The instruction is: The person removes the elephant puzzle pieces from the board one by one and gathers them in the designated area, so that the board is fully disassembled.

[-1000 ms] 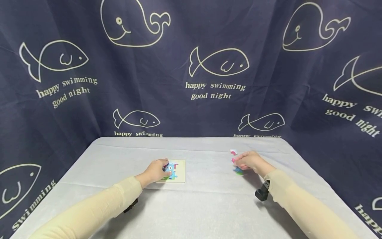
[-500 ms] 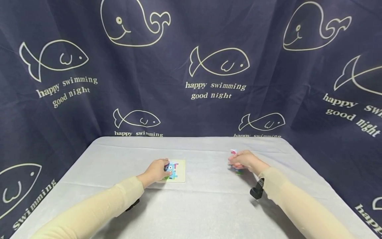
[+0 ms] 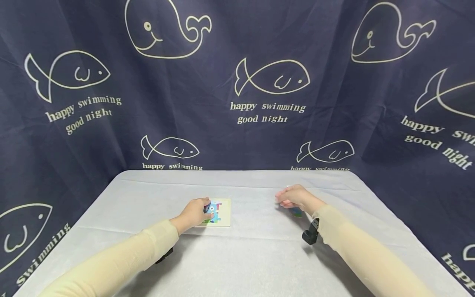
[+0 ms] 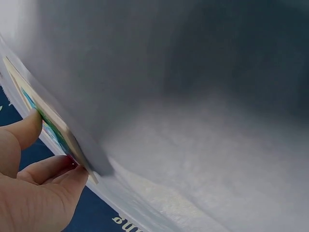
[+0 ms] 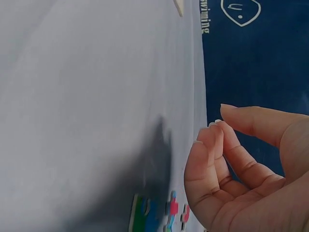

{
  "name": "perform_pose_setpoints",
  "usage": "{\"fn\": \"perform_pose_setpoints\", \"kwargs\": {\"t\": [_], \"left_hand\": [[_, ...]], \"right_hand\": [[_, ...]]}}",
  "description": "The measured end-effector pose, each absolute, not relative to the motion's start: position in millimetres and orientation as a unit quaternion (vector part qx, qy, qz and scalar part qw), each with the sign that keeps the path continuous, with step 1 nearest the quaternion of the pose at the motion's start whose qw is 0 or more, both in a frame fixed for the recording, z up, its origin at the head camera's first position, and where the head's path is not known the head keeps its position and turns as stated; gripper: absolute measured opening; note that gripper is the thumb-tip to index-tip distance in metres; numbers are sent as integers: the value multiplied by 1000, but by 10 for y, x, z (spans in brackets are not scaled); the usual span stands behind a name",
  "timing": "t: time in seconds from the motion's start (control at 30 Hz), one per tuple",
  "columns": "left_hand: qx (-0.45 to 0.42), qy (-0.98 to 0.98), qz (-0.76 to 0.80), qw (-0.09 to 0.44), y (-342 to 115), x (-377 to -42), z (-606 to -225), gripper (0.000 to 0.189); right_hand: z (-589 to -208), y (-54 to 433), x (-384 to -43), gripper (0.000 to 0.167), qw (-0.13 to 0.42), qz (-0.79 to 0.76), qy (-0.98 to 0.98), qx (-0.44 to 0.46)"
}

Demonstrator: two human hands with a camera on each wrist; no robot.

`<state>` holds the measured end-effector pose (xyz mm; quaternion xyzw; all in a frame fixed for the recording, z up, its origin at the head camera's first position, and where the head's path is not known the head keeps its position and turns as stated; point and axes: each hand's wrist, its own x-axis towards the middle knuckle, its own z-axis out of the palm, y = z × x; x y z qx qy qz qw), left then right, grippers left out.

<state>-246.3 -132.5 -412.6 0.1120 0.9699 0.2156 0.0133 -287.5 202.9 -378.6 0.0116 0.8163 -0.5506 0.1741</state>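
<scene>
My left hand (image 3: 193,211) holds the left part of a pale, thin jigsaw puzzle board (image 3: 224,214), which lies flat on the table with a blue cartoon figure partly filled in. In the left wrist view the thumb touches the face of the puzzle board (image 4: 77,145) while the other fingers bend at its edge. My right hand (image 3: 295,196) hovers over the right side, fingers loosely curled, with no piece visible between thumb and forefinger. Below it lies a green-and-blue puzzle piece (image 5: 139,215), beside a red-and-blue piece (image 5: 171,210) and another red one (image 5: 185,215).
A light grey cloth covers the table (image 3: 241,260). Behind it hangs a dark blue curtain (image 3: 219,136) printed with fish and whales. A green-and-blue piece (image 3: 297,212) shows partly beneath the right hand. Black wrist cameras (image 3: 311,232) sit under the cuffs.
My right hand has moved left from the loose puzzle pieces, covering the upper ones in the head view. The left hand and the puzzle board have hardly moved.
</scene>
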Motion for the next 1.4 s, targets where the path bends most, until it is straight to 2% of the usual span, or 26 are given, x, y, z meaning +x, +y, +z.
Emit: {"fn": "perform_pose_setpoints", "kwargs": {"t": [0.53, 1.4], "left_hand": [[115, 966, 230, 12, -1330, -2434, -4110, 57], [111, 961, 253, 17, -1363, -2493, -4158, 59]], "right_hand": [[-3730, 1716, -2945, 32, 173, -563, 808, -20], [-3720, 1160, -3061, 25, 179, -608, 774, -13]]}}
